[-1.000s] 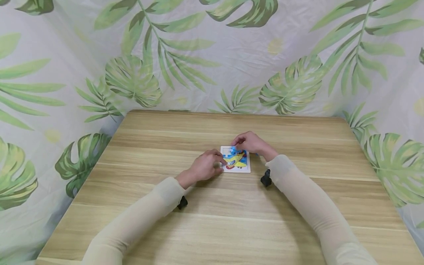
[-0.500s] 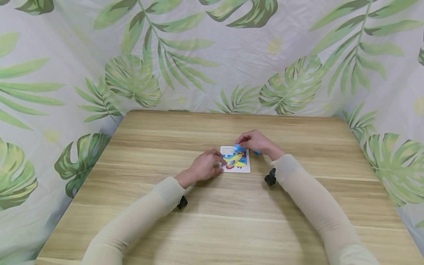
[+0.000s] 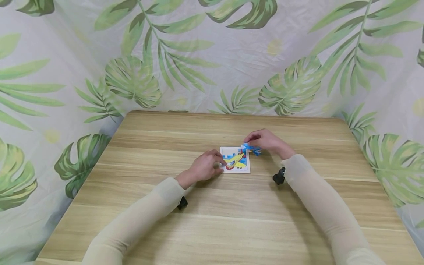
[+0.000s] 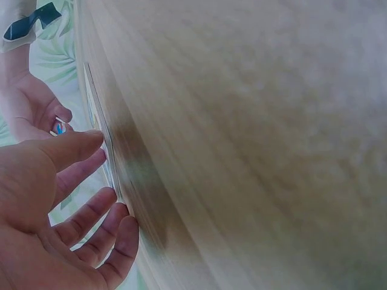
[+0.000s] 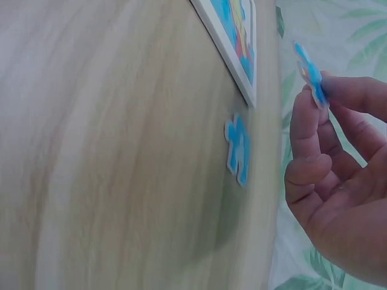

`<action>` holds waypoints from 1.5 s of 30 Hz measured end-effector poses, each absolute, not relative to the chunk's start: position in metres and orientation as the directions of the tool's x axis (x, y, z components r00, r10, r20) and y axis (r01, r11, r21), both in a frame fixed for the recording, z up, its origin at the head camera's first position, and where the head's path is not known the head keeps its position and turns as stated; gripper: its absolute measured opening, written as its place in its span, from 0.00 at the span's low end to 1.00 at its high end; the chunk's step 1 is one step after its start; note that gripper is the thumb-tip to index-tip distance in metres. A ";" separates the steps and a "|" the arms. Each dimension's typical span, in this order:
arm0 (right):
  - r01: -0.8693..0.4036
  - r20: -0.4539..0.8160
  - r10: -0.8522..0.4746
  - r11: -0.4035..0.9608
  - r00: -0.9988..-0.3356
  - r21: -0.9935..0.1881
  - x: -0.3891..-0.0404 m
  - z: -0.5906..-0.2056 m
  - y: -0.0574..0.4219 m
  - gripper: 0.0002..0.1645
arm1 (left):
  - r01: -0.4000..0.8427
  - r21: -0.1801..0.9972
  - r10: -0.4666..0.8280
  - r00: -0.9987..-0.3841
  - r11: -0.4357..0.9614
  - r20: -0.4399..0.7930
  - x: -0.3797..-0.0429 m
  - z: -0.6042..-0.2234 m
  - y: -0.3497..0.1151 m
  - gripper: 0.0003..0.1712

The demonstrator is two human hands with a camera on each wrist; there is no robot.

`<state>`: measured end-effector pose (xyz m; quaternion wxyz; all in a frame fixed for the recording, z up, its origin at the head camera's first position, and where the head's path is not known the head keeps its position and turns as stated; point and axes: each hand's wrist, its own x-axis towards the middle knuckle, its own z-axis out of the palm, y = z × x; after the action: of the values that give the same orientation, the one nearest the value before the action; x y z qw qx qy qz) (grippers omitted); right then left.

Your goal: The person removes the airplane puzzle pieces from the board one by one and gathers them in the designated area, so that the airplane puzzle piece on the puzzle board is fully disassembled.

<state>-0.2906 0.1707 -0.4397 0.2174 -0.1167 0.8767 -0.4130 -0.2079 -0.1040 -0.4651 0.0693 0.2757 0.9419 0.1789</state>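
Note:
A small jigsaw puzzle with a white frame (image 3: 236, 172) and a yellow airplane picture lies on the table; a pale gap shows at its upper left. My left hand (image 3: 204, 165) rests at the puzzle's left edge, fingers relaxed, fingertips on the frame and the table beside it. Between thumb and fingertips, my right hand (image 3: 267, 141) pinches a blue puzzle piece (image 5: 310, 75), raised above the table near the frame's upper right corner. Another blue jigsaw piece (image 5: 237, 148) lies flat on the table, just outside the frame on the right.
The wooden table (image 3: 212, 221) extends around the puzzle on all sides. Behind it hangs a pale cloth (image 3: 238, 55) with a green leaf pattern. Dark wrist cameras sit under both cuffs, the right one (image 3: 279, 176) low over the tabletop.
My right hand has lifted the blue puzzle piece off the puzzle's upper part and moved right with it, to the frame's upper right corner. The left hand has stayed in place.

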 end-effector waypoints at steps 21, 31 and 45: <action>0.018 -0.307 -0.344 0.639 -0.887 -0.769 -0.290 -0.443 0.223 0.12 | 0.492 0.377 0.540 -0.841 0.785 -0.025 -0.208 -0.467 -0.104 0.13; 0.015 -0.322 -0.344 0.662 -0.882 -0.749 -0.288 -0.449 0.242 0.14 | 0.482 0.374 0.533 -0.845 0.792 -0.038 -0.208 -0.465 -0.103 0.14; 0.050 -0.369 -0.340 0.673 -0.865 -0.738 -0.289 -0.452 0.249 0.14 | 0.485 0.373 0.535 -0.844 0.791 -0.036 -0.207 -0.464 -0.103 0.14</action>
<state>-0.2885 0.2491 -0.4515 0.2465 -0.0825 0.8808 -0.3957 -0.2071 -0.1028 -0.4639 0.0700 0.2703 0.9437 0.1777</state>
